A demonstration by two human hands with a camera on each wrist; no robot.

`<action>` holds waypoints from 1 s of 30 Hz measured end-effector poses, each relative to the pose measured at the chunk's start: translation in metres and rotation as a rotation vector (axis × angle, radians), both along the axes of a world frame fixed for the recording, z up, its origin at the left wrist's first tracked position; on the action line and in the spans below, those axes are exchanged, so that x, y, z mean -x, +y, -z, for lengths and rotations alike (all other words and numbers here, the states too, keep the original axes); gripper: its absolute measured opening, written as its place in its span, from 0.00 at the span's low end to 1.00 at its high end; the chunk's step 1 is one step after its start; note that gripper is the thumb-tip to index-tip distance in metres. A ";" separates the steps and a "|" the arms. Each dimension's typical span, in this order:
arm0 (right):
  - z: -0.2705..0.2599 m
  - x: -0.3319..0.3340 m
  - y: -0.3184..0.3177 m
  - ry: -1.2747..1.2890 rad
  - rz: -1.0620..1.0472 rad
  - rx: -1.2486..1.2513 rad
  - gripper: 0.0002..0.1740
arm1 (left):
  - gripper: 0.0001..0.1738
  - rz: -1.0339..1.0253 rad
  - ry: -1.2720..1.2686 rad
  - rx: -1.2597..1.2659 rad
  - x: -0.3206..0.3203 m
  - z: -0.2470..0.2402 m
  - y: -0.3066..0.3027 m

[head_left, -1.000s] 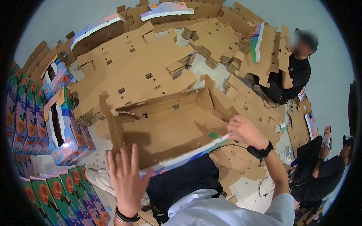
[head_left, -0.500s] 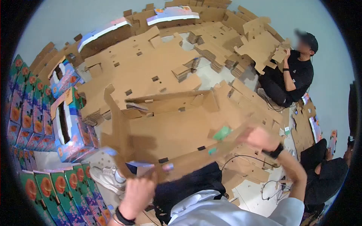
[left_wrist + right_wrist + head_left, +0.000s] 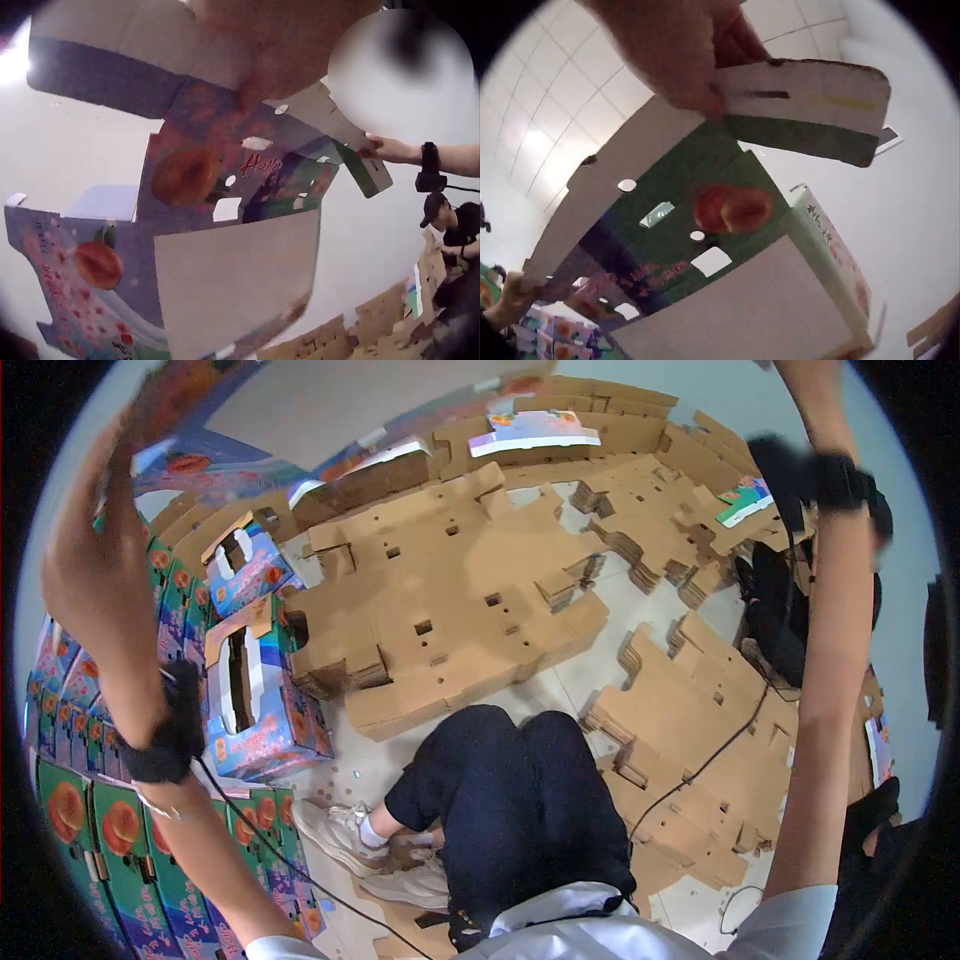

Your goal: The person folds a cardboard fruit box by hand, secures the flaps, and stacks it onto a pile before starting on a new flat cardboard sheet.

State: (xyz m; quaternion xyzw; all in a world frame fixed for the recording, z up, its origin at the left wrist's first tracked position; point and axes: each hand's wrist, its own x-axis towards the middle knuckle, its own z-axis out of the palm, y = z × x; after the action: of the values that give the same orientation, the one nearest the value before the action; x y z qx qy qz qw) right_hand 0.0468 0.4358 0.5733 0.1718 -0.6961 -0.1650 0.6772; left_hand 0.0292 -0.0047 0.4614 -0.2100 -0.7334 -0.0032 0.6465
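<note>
A printed cardboard carton (image 3: 340,410), partly folded, is held up high, with its peach-printed outer side (image 3: 184,176) and pale bottom facing the wrist cameras. My left hand (image 3: 100,575) grips its edge at the upper left of the head view. The right hand (image 3: 679,56) pinches the other end by a flap (image 3: 802,105) with a green band. In the head view that right hand is mostly cut off by the top edge. Slots and round holes show along the carton's printed side.
Flat brown cardboard sheets (image 3: 450,580) lie stacked on the floor ahead. More sheets (image 3: 700,730) lie to the right. Printed cartons (image 3: 265,700) and rows of green boxes (image 3: 120,830) stand at left. A cable (image 3: 700,765) runs down from the right wrist. Other people sit at right.
The carton, earlier low over my lap with its brown inside showing, has been raised overhead so its printed outside shows. Both arms went up, and the left hand took hold of the edge.
</note>
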 end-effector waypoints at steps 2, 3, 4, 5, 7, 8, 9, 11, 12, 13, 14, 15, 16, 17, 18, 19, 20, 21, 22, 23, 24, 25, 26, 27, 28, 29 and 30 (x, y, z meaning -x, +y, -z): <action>0.052 0.002 0.031 -0.217 0.142 0.093 0.16 | 0.24 0.017 -0.088 -0.028 0.004 0.045 -0.002; 0.090 0.007 0.041 -0.437 0.291 0.179 0.19 | 0.29 -0.017 -0.228 -0.033 -0.001 0.074 0.007; 0.144 0.008 0.026 -0.486 0.203 0.270 0.20 | 0.34 -0.017 -0.322 -0.011 0.000 0.114 0.012; 0.186 0.015 0.013 -0.438 -0.155 0.171 0.24 | 0.36 0.002 -0.470 -0.002 -0.001 0.154 0.015; 0.294 0.027 0.018 -0.626 -0.047 0.302 0.29 | 0.41 0.047 -0.759 -0.034 -0.004 0.242 0.030; 0.343 0.034 0.018 -0.762 0.074 0.364 0.30 | 0.42 0.015 -0.851 -0.026 0.001 0.294 0.034; 0.379 0.032 0.010 -0.940 0.192 0.396 0.30 | 0.40 -0.048 -1.038 -0.024 0.002 0.330 0.043; 0.476 0.044 0.025 -1.049 0.280 0.295 0.27 | 0.36 -0.137 -1.148 0.120 0.005 0.407 0.052; 0.522 0.042 0.029 -1.065 0.413 0.182 0.25 | 0.36 -0.127 -1.176 0.129 0.003 0.456 0.050; 0.563 0.037 0.034 -1.128 0.438 0.174 0.26 | 0.36 -0.118 -1.203 0.135 0.000 0.487 0.047; 0.580 0.032 0.027 -1.221 0.369 0.351 0.26 | 0.36 -0.123 -1.197 0.131 -0.005 0.489 0.046; 0.581 0.024 0.019 -1.153 0.392 0.338 0.27 | 0.36 -0.127 -1.234 0.087 -0.013 0.484 0.047; 0.576 0.029 0.020 -1.147 0.389 0.337 0.27 | 0.36 -0.127 -1.269 0.044 -0.013 0.479 0.049; 0.573 0.030 0.023 -1.161 0.335 0.285 0.28 | 0.36 -0.125 -1.269 0.045 -0.010 0.473 0.046; 0.572 0.028 0.027 -1.177 0.288 0.234 0.28 | 0.36 -0.150 -1.355 0.090 -0.005 0.467 0.041; 0.564 0.034 0.033 -1.167 0.273 0.190 0.29 | 0.36 -0.172 -1.441 0.137 0.000 0.465 0.038; 0.556 0.042 0.039 -1.172 0.285 0.191 0.29 | 0.36 -0.160 -1.446 0.141 0.006 0.467 0.039; 0.537 0.050 0.039 -1.189 0.272 0.190 0.29 | 0.35 -0.159 -1.352 0.123 0.013 0.470 0.040; 0.517 0.055 0.038 -1.206 0.257 0.191 0.29 | 0.35 -0.159 -1.256 0.105 0.019 0.473 0.043; 0.497 0.055 0.037 -1.220 0.276 0.180 0.30 | 0.35 -0.155 -1.256 0.104 0.022 0.474 0.049; 0.498 0.055 0.042 -1.220 0.277 0.181 0.30 | 0.37 -0.157 -1.209 0.092 0.024 0.473 0.058; 0.498 0.054 0.050 -1.187 0.262 0.210 0.31 | 0.39 -0.159 -1.163 0.080 0.023 0.472 0.067; 0.497 0.052 0.059 -1.154 0.249 0.235 0.32 | 0.39 -0.158 -1.166 0.079 0.021 0.470 0.078; 0.509 0.050 0.062 -1.154 0.255 0.229 0.32 | 0.38 -0.175 -1.259 0.074 0.017 0.469 0.087; 0.537 0.047 0.064 -1.236 0.329 0.275 0.34 | 0.37 -0.193 -1.353 0.075 0.014 0.470 0.091; 0.556 0.043 0.068 -1.321 0.402 0.326 0.35 | 0.37 -0.190 -1.357 0.079 0.013 0.477 0.091; 0.563 0.039 0.066 -1.325 0.403 0.330 0.35 | 0.37 -0.183 -1.319 0.075 0.011 0.490 0.086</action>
State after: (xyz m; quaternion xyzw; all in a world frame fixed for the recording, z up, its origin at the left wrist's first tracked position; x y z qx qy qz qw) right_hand 0.0082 0.5014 0.0100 -0.0009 -0.9955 -0.0401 0.0854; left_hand 0.0180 0.0812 -0.0281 -0.1236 -0.9897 -0.0506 0.0524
